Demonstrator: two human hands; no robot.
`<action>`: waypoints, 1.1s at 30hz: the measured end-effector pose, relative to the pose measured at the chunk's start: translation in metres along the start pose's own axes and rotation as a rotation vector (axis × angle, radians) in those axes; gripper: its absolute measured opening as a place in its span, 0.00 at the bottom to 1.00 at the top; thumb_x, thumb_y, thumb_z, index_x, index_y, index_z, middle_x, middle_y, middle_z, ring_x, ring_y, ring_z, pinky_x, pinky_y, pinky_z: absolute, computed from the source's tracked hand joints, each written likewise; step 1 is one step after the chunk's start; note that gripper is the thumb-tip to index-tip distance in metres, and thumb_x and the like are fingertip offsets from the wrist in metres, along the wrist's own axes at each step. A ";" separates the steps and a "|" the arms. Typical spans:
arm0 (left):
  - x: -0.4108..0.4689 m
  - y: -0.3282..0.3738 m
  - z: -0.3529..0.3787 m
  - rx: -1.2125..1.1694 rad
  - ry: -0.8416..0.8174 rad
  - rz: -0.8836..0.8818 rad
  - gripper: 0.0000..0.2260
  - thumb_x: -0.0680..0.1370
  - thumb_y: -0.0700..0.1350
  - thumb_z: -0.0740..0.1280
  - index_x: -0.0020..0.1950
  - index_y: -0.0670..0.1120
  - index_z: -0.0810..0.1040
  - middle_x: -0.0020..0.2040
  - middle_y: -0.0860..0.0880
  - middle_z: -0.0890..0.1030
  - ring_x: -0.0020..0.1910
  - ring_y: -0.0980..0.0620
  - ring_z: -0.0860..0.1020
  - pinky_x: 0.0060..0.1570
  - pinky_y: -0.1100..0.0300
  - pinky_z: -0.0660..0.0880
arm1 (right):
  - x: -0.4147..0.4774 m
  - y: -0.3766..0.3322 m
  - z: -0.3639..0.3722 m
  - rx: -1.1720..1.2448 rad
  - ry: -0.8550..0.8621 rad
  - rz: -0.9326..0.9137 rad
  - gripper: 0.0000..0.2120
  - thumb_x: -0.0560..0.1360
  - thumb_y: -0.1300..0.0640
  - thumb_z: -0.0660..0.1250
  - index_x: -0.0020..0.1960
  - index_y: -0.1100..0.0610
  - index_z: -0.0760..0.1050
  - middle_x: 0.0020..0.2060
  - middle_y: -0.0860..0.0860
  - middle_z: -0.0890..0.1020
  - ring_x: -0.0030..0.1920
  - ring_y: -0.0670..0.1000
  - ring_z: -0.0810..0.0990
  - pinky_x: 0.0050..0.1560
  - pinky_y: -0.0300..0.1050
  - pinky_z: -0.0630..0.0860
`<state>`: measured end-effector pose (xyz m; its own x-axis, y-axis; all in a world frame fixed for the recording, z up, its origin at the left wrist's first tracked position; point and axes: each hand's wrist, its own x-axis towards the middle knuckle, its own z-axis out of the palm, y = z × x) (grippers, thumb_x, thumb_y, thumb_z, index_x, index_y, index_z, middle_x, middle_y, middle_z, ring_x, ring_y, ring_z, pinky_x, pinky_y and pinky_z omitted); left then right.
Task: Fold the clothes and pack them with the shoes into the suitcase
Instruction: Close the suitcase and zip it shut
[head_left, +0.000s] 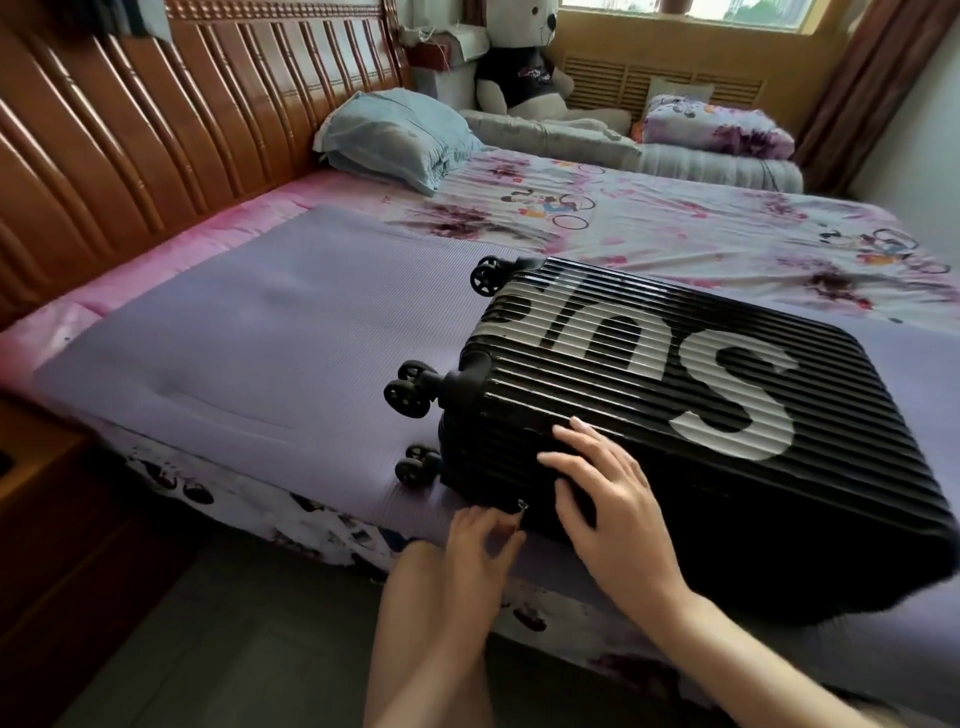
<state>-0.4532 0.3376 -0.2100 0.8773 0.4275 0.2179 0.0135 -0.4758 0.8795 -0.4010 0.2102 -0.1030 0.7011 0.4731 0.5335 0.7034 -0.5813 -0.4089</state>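
On the purple bed mat (260, 353), left fingers (485, 522) pinch the suitcase (675, 415) zipper (521, 506), right fingers (571, 460) spread.

Suitcase (675, 415): hard ribbed shell, glossy black plastic with matt white lettering. Wheels (410, 395): matt black plastic. Zip pull (521, 506): small, shiny metal. Mat (260, 353): lilac, finely ribbed, matt. Sheet (675, 228): thin printed cloth, creased. Headboard (156, 119): grooved wood, glossy varnish. Pillow (395, 135): soft blue cloth, rumpled. Bear (524, 67): white plush with a dark cloth shirt.
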 end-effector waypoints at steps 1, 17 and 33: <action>-0.001 0.003 0.008 -0.005 -0.008 0.009 0.09 0.72 0.40 0.72 0.44 0.54 0.77 0.45 0.64 0.75 0.50 0.65 0.72 0.49 0.74 0.67 | -0.024 0.000 -0.002 0.005 0.080 0.006 0.13 0.75 0.58 0.61 0.55 0.53 0.80 0.61 0.47 0.77 0.66 0.47 0.71 0.66 0.44 0.66; -0.006 0.019 -0.012 -0.069 -0.150 0.032 0.15 0.75 0.38 0.68 0.52 0.59 0.80 0.47 0.66 0.79 0.53 0.66 0.75 0.53 0.72 0.71 | -0.034 0.008 0.060 0.763 -0.129 0.989 0.09 0.78 0.57 0.65 0.45 0.58 0.82 0.39 0.55 0.85 0.42 0.53 0.84 0.46 0.46 0.81; 0.059 0.135 0.018 0.388 -0.370 0.593 0.26 0.77 0.49 0.66 0.74 0.54 0.62 0.76 0.51 0.60 0.76 0.53 0.50 0.74 0.47 0.40 | -0.083 0.040 0.037 -0.259 -0.248 0.630 0.17 0.81 0.46 0.53 0.48 0.51 0.78 0.38 0.47 0.83 0.38 0.48 0.82 0.33 0.43 0.70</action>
<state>-0.3909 0.2853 -0.0862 0.8919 -0.2309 0.3889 -0.3990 -0.8066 0.4362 -0.4264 0.1719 -0.1908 0.9917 0.1147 0.0584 0.1283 -0.9165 -0.3788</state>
